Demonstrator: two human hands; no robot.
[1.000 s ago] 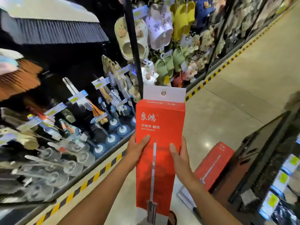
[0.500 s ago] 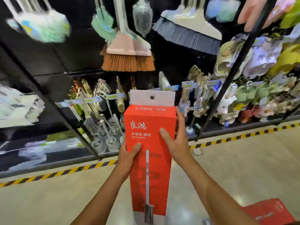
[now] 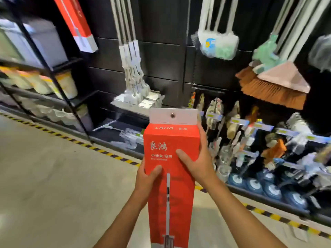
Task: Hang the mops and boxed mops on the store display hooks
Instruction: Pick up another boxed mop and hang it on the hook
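Note:
I hold a tall red boxed mop (image 3: 172, 187) upright in front of me; its white top tab has a round hanging hole. My left hand (image 3: 146, 178) grips the box's left edge, thumb on the front. My right hand (image 3: 198, 158) grips the right edge higher up, thumb across the front. Another red boxed mop (image 3: 77, 22) hangs tilted at the upper left of the black display wall. Several white flat mops (image 3: 133, 72) hang side by side behind my box.
Fluffy mop heads (image 3: 217, 44) and an orange broom (image 3: 274, 86) hang at the upper right. Brushes on hooks with price tags (image 3: 240, 121) fill the lower right. A black shelf rack (image 3: 52, 72) stands at left. Yellow-black floor tape (image 3: 107, 153) runs along the display base.
My view has swung left along the display, from slippers and brushes to the mop wall. The box stays upright in both hands; my right hand has slid higher up its edge.

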